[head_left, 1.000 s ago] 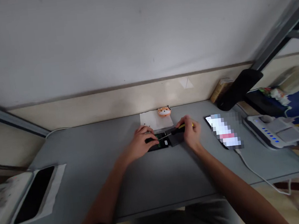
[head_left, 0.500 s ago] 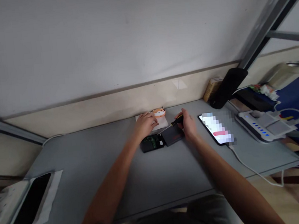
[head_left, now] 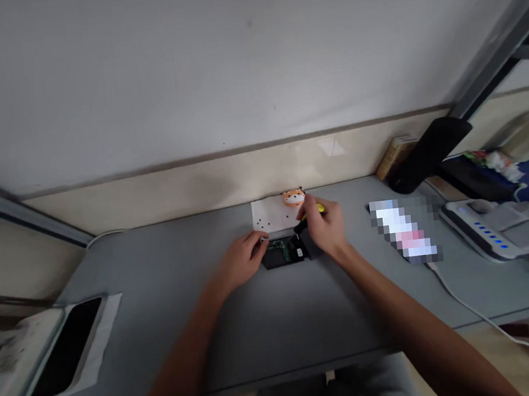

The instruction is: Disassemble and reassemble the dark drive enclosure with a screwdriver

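An open black case (head_left: 280, 258) with a green circuit board (head_left: 285, 247) inside lies on the desk. My left hand (head_left: 241, 261) is at its upper left corner, fingers bent and closed against the edge. My right hand (head_left: 327, 226) grips a black and yellow screwdriver (head_left: 301, 225), its shaft slanting down toward the board's right part. Partly behind that hand, a dark cover (head_left: 311, 248) lies against the case's right end. Beyond the case is a sheet of white paper (head_left: 272, 208) dotted with several small dark screws. An orange and white animal-faced item (head_left: 293, 197) sits on its right part.
A lit phone (head_left: 404, 230) with a white cable lies to the right, near a power strip (head_left: 499, 230). Behind stand a black cylinder (head_left: 430, 154) and a small box (head_left: 395, 156). A dark phone (head_left: 67, 348) lies at the left. The wall (head_left: 225, 186) bounds the desk's back.
My left hand has moved from the paper down to the case's corner, uncovering the screws. My right hand has brought the screwdriver over the board, its shaft now pointing down. The view has shifted slightly.
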The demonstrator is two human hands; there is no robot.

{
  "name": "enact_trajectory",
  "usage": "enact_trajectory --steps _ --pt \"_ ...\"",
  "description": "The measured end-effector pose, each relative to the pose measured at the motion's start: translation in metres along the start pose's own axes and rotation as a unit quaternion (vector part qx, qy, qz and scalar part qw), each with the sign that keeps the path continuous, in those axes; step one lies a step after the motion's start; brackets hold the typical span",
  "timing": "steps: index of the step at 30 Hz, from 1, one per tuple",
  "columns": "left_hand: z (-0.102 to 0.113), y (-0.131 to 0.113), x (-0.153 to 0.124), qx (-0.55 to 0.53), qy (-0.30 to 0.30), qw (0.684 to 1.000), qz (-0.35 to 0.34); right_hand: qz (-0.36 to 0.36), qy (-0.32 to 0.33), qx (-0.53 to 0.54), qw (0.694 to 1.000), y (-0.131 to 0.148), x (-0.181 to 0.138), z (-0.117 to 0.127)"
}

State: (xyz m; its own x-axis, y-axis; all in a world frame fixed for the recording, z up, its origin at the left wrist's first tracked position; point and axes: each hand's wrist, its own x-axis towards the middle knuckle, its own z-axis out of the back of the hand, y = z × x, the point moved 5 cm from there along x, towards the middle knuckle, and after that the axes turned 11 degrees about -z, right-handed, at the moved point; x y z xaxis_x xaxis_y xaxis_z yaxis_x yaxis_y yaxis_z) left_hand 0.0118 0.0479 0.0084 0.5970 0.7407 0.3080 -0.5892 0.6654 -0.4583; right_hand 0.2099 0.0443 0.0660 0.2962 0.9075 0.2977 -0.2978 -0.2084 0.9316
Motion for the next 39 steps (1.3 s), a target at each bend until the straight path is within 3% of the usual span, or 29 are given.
enact_trajectory --steps 4,7,15,26,39 --pt "-0.01 0.002 -0.001 0.016 0.042 0.999 0.012 0.048 0.028 -0.056 0.997 0.006 0.002 -0.032" --pt "-0.014 0.004 0.001 0.021 0.047 0.999 0.0 0.081 0.027 -0.081 0.993 0.005 0.001 -0.043" --pt "-0.015 0.008 0.002 0.003 0.036 0.999 -0.021 0.088 -0.012 -0.09 0.992 -0.001 -0.003 -0.036" --pt "-0.015 0.007 0.002 0.0 0.034 0.999 -0.008 0.087 0.012 -0.068 0.994 0.002 -0.007 -0.034" --pt "-0.016 0.008 0.001 0.016 0.026 0.999 -0.016 0.113 -0.004 -0.076 0.991 0.001 -0.012 -0.033"
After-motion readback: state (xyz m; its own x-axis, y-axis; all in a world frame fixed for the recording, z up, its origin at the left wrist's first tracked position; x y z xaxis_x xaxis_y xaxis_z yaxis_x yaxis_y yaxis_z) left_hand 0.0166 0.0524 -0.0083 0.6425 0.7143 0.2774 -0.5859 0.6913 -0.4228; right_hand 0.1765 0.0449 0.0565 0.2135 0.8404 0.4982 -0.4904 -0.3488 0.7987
